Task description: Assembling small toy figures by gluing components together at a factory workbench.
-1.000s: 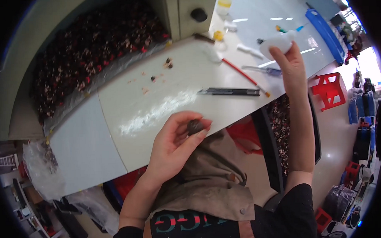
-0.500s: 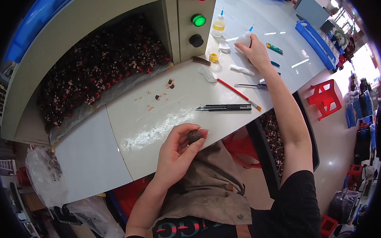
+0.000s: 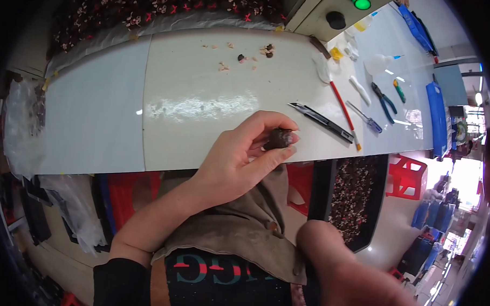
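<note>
My left hand (image 3: 245, 153) is over the front edge of the white worktop (image 3: 197, 135), its thumb and fingers pinching a small dark brown round piece (image 3: 278, 139). The piece looks rough, with a pale pinkish spot on the side away from the palm. Low on the right, my right arm is bent up close, and my right hand (image 3: 378, 292) is blurred at the lower edge with its fingers out of sight. A black craft knife (image 3: 322, 122) is the tool nearest the left hand. Beside it rests a red-handled brush (image 3: 342, 105).
Farther right are a screwdriver (image 3: 365, 117), dark-green-handled pliers (image 3: 384, 103), a white tube-like item (image 3: 360, 89) and a blue-tipped squeeze bottle (image 3: 380, 64). Small dark and pale crumbs (image 3: 267, 50) lie at the back. A machine with a green light (image 3: 361, 1) borders the worktop; a black tray (image 3: 357, 194) of dark pieces sits below.
My right hand has let go of the squeeze bottle and drawn back toward me, up close. The view has turned to the right. My left hand still holds the brown piece.
</note>
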The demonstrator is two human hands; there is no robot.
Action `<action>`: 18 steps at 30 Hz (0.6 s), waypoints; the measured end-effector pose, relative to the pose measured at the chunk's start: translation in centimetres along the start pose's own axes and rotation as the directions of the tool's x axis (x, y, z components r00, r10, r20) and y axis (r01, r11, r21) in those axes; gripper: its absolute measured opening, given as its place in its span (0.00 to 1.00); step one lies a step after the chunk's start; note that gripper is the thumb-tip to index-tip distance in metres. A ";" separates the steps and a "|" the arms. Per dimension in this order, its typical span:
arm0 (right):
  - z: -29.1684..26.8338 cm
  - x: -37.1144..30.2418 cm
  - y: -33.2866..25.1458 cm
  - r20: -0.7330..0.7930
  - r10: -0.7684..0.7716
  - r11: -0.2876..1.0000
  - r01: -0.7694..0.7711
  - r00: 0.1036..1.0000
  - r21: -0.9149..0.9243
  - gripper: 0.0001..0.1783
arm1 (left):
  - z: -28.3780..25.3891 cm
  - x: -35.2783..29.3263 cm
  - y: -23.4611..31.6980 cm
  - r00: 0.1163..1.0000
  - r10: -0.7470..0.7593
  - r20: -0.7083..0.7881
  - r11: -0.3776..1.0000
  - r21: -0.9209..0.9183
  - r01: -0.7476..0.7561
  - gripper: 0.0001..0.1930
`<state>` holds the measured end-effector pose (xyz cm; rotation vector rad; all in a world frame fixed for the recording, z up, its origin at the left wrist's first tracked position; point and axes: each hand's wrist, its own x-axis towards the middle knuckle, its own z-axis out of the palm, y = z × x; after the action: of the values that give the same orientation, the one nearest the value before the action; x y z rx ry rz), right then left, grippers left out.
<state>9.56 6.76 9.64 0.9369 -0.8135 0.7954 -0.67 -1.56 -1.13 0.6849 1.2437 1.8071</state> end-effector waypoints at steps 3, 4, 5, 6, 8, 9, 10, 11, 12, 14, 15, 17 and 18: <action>1.8 -1.3 -0.1 -0.231 -0.155 0.983 0.172 0.960 0.056 0.20 | 1.2 0.3 0.0 1.000 0.027 -0.013 1.000 0.009 -0.027 0.14; 1.5 -1.3 -0.8 -0.217 -0.163 0.982 0.180 0.963 0.061 0.20 | 1.2 0.0 -0.1 0.997 0.039 -0.062 0.999 0.011 -0.039 0.14; 0.9 -1.7 -2.3 -0.115 0.182 0.983 -0.182 0.977 0.007 0.21 | 1.3 0.2 0.2 0.997 0.056 -0.055 0.998 0.014 -0.056 0.14; 0.2 -2.9 -3.6 -0.051 0.524 0.845 -0.527 0.850 -0.090 0.22 | 0.9 0.2 -0.3 0.998 0.048 -0.047 0.999 0.004 -0.048 0.14; -3.0 -2.6 -4.4 0.187 0.609 0.778 -0.535 0.771 -0.330 0.19 | 0.6 -0.1 -0.7 0.999 0.028 -0.032 0.999 -0.026 -0.029 0.14; -5.5 -1.1 -4.2 0.361 0.707 0.687 -0.469 0.608 -0.555 0.16 | 0.8 0.2 -0.5 1.000 0.016 -0.014 1.000 -0.027 -0.016 0.14; -7.9 -0.1 -4.0 0.460 0.797 0.589 -0.331 0.392 -0.738 0.13 | 1.1 0.4 -0.4 1.000 0.022 -0.016 1.000 -0.014 -0.022 0.14; -9.5 -0.2 -3.9 0.475 0.866 0.496 -0.148 0.154 -0.856 0.11 | 1.3 0.4 0.0 0.999 0.030 -0.026 1.000 0.010 -0.030 0.14; -11.3 -2.2 -3.5 0.259 0.898 0.325 -0.141 0.355 -0.935 0.11 | 1.4 0.4 -0.1 1.000 0.022 -0.013 1.000 0.020 -0.022 0.14; -13.5 -3.2 -1.3 0.093 0.961 0.117 -0.077 0.262 -0.990 0.13 | 1.3 0.4 -0.1 0.999 -0.007 -0.036 1.000 0.010 0.008 0.14; -14.2 -3.4 -1.2 0.084 0.959 0.108 -0.075 0.271 -0.991 0.13 | 1.4 0.5 -0.1 1.000 -0.009 -0.024 1.000 0.016 0.009 0.14; -15.4 -3.8 -1.5 0.091 0.995 0.091 0.006 0.031 -0.996 0.17 | 1.5 0.5 -0.3 0.999 0.000 -0.042 1.000 0.001 0.000 0.14; -15.8 -3.9 -1.9 0.085 0.996 0.085 0.007 0.039 -0.996 0.17 | 1.6 0.5 -0.4 0.999 -0.001 -0.034 1.000 0.006 0.002 0.14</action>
<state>13.17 19.46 -0.06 -0.3385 -2.6054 0.3759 0.46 -0.31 -0.88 0.6592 1.2719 1.8210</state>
